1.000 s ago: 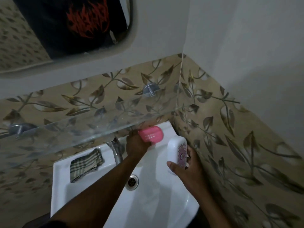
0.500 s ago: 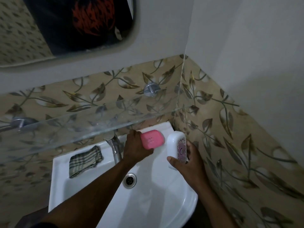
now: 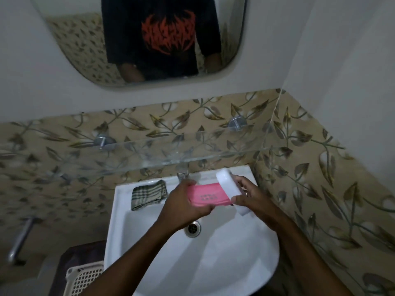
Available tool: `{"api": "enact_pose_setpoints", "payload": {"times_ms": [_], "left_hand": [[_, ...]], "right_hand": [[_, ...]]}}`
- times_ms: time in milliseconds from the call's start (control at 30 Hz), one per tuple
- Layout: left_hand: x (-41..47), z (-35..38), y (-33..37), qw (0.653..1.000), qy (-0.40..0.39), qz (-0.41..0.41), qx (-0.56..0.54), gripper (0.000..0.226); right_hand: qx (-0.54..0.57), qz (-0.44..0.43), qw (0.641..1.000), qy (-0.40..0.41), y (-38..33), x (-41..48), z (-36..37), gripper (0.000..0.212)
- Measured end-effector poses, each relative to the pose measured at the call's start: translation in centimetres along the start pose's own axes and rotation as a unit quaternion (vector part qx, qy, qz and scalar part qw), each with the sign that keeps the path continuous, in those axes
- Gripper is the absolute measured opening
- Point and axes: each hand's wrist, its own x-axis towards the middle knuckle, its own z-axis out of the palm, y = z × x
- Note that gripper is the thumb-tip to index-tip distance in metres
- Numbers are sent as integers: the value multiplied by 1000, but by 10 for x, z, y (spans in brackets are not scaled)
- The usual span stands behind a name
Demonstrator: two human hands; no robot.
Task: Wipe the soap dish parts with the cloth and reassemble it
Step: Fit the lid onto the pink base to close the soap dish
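Observation:
My left hand (image 3: pixel 183 204) grips the pink soap dish tray (image 3: pixel 208 194), a flat piece with small drain slots, held level over the basin. My right hand (image 3: pixel 245 197) holds the white soap dish cover (image 3: pixel 229 186) tilted on edge, its lower rim touching the pink tray's right end. A folded checked cloth (image 3: pixel 148 194) lies on the sink's back left ledge, apart from both hands.
The white sink (image 3: pixel 252 263) has a metal drain (image 3: pixel 193 228) and a tap (image 3: pixel 182 175) partly hidden behind my left hand. A glass shelf (image 3: pixel 149 154) juts out above the sink. Tiled walls close in at right. A white basket (image 3: pixel 83 278) sits at lower left.
Both hands have come together over the basin: the pink tray moved down from the back ledge, and the white cover now meets its right end. The camera tilted up and back.

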Motion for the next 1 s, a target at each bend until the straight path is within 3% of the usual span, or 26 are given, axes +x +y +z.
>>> {"api": "enact_pose_setpoints", "payload": {"times_ms": [133,300,433,533,633,733,867,1000], "left_hand": [[-25,-18,-9,975,48,-28,-217,76],[-56,-13,-25,859,109,-71,-495,64],[-72,-10,-34,793,146,-67,-588,59],[-77,-16,-37,795,166,-69,-579,66],[-83,-23,-43,805,177,-73,-562,69],[-86,-28,-48,815,176,-64,-549,65],[-89,-34,-51,819,165,-63,-546,60],[-90,-37,-53,819,153,-64,-549,60]], "right_hand": [[24,5,999,-37,-9,-9,22,69],[18,15,995,-94,-10,-26,67,76],[12,4,995,-104,-15,-34,101,65],[-19,-21,996,-87,-30,-36,117,54],[-62,-47,995,-65,-44,-32,130,64],[-102,-64,991,-51,-53,-27,139,60],[-119,-66,989,-55,-54,-23,143,82],[-121,-77,988,-64,-57,-22,145,83]]}}
